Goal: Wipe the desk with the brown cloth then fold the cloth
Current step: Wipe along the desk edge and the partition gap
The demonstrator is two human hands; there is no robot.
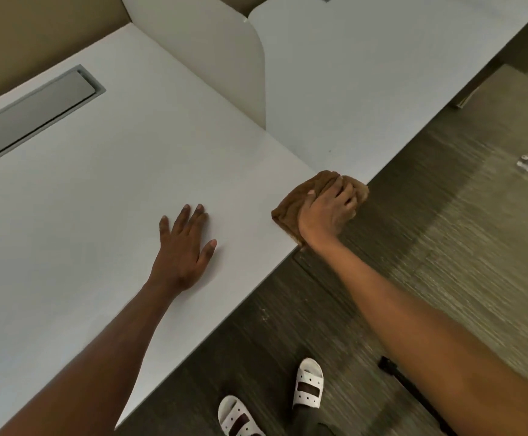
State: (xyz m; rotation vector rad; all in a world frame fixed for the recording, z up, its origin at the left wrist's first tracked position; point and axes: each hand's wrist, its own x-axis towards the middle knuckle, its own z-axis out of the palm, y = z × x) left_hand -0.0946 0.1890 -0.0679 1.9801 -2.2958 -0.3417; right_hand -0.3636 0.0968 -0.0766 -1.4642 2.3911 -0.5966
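Observation:
The white desk (105,190) fills the left and middle of the head view. A bunched brown cloth (292,204) lies at the desk's front edge, partly hanging over it. My right hand (327,212) presses on top of the cloth with its fingers curled into it. My left hand (184,247) rests flat on the desk to the left of the cloth, fingers spread, holding nothing.
A white divider panel (225,58) stands upright between this desk and the neighbouring desk (366,73). A grey cable-tray lid (33,114) is set into the desk at far left. Dark carpet (445,247) and my white sandals (308,383) lie below the edge.

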